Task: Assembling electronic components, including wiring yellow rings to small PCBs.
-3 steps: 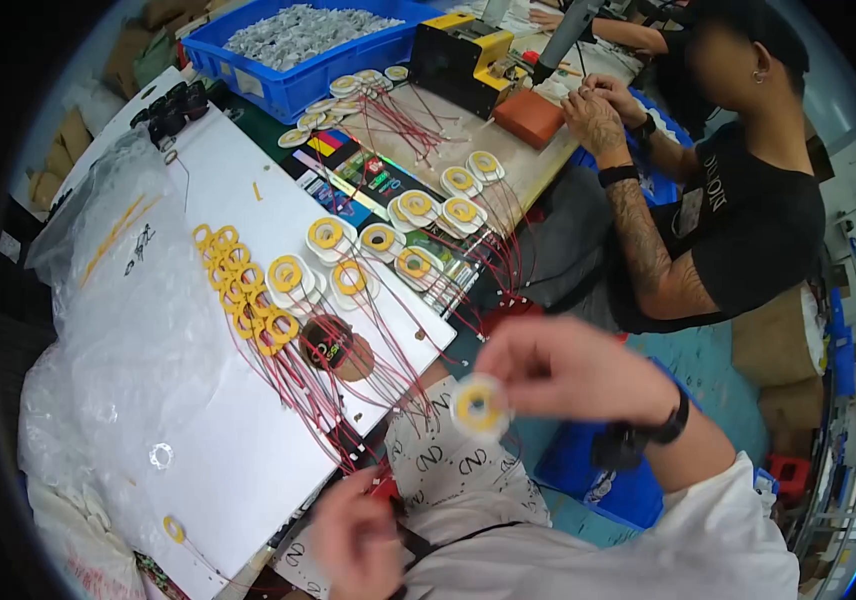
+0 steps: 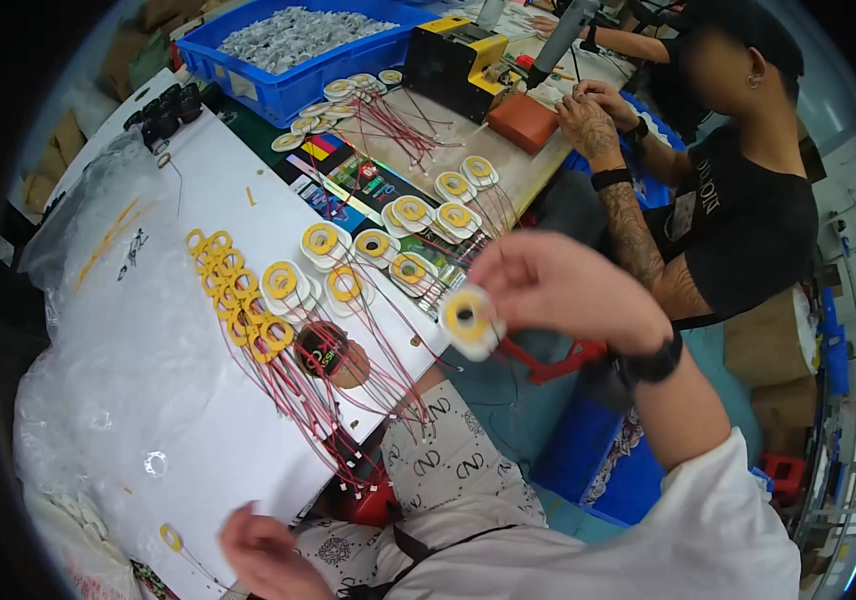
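Note:
My right hand (image 2: 568,290) pinches a white oval holder with a yellow ring coil (image 2: 466,318) on it, held up off the table's right edge. My left hand (image 2: 266,555) is low over the table's near edge, somewhat blurred, fingers loosely apart with nothing seen in them. A single yellow ring coil with thin leads (image 2: 171,538) lies on the white board left of it. Further up, overlapping yellow ring coils (image 2: 233,285) form a cluster, their red wires hanging toward the near edge. Several white holders with yellow rings (image 2: 320,240) stand beside them.
Crinkled clear plastic (image 2: 118,330) covers the white board's left part. A blue bin (image 2: 248,85) of small grey-white parts stands at the back, beside a black-and-yellow machine (image 2: 453,65). A co-worker (image 2: 738,200) sits at the right. A blue crate (image 2: 578,455) is below my right arm.
My right hand has risen with the white holder and its yellow ring, toward the finished-looking row of holders. My left hand has moved left, nearer the single ring coil.

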Available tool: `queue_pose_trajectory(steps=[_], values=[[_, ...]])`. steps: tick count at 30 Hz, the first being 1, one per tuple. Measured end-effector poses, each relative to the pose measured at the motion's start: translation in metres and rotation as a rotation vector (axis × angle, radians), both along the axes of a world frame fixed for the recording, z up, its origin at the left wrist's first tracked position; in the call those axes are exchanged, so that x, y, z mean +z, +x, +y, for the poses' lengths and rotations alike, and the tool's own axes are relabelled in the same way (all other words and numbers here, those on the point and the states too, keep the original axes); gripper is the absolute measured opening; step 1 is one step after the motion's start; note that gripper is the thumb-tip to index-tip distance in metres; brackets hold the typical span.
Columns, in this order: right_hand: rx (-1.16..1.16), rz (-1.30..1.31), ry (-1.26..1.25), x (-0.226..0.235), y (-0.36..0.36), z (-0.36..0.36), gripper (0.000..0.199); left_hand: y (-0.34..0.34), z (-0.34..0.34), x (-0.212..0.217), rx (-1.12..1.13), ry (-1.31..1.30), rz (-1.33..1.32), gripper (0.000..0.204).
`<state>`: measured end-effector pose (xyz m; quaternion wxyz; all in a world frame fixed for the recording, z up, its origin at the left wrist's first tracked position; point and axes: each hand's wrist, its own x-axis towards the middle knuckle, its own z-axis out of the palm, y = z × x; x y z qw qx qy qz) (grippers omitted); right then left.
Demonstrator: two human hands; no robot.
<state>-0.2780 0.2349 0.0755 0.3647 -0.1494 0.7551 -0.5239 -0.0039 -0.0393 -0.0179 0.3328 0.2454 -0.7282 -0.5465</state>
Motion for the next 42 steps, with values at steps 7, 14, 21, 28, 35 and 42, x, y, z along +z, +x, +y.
queue_pose_trajectory(steps=[7, 14, 21, 28, 35, 42], values=[[-0.041, 0.267, 0.349, -0.014, -0.095, -0.044, 0.036, 0.002, -0.032, -0.034, 0.299, -0.038, -0.071, 0.051], [0.015, 0.368, 0.452, -0.041, -0.115, -0.091, 0.039, 0.031, -0.045, -0.053, 0.210, 0.075, -0.099, 0.064], [0.057, 0.435, 0.477, -0.045, -0.113, -0.109, 0.031, 0.010, -0.027, -0.043, 0.164, -0.149, 0.036, 0.084], [0.082, 0.667, 0.473, -0.055, -0.107, -0.111, 0.026, 0.008, -0.025, -0.038, 0.156, -0.184, 0.028, 0.086], [0.035, 0.697, 0.478, -0.062, -0.101, -0.113, 0.023, 0.012, -0.029, -0.041, 0.110, -0.297, 0.036, 0.084], [0.050, 0.762, 0.512, -0.063, -0.095, -0.119, 0.022, 0.017, -0.035, -0.048, 0.107, -0.309, 0.048, 0.085]])
